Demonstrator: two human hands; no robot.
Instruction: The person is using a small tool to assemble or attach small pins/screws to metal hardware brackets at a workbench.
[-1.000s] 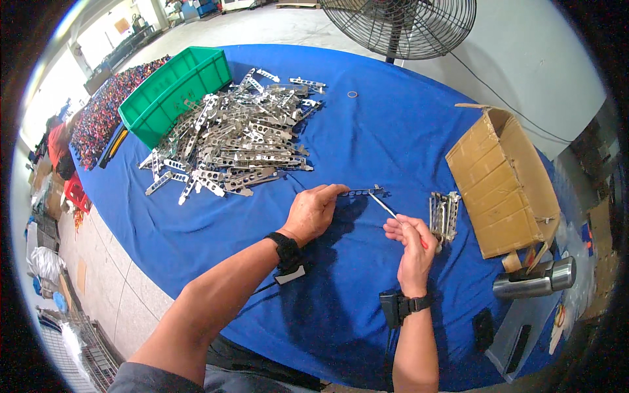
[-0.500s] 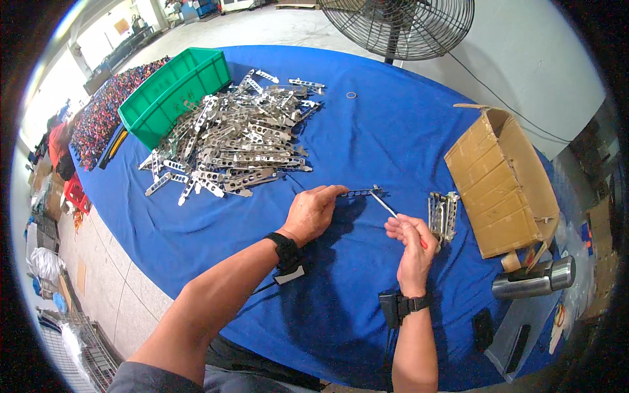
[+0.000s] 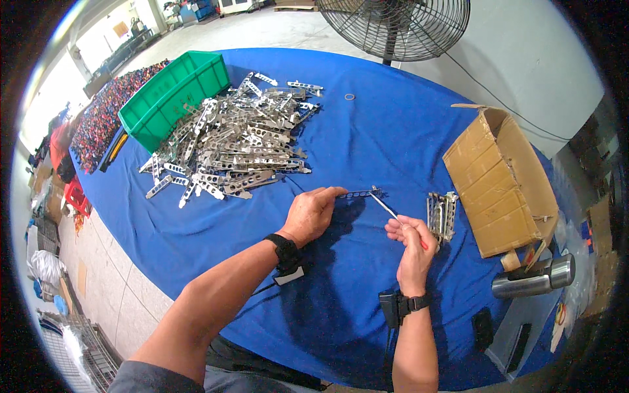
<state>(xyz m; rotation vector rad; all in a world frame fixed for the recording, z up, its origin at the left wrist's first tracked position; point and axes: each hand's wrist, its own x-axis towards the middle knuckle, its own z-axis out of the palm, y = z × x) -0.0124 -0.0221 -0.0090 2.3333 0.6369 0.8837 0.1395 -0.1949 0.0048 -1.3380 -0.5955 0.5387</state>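
In the middle, my left hand (image 3: 310, 214) pinches one end of a slim perforated metal bracket (image 3: 357, 194) and holds it just above the blue cloth. To its right, my right hand (image 3: 414, 247) is closed around a thin tool (image 3: 384, 205) with a pale metal shaft and a bit of red handle showing. The tool's tip meets the bracket near its free right end. Whether the tool is a file or a screwdriver cannot be made out. Beside my right hand lies a small neat stack of similar brackets (image 3: 441, 216).
A large heap of metal brackets (image 3: 242, 141) lies at the far left, against a green plastic crate (image 3: 173, 98). Behind it spreads a pile of small multicoloured parts (image 3: 108, 114). On the right stand a cardboard box (image 3: 488, 190) and a steel flask (image 3: 524, 283). A fan (image 3: 393, 29) stands beyond the table.
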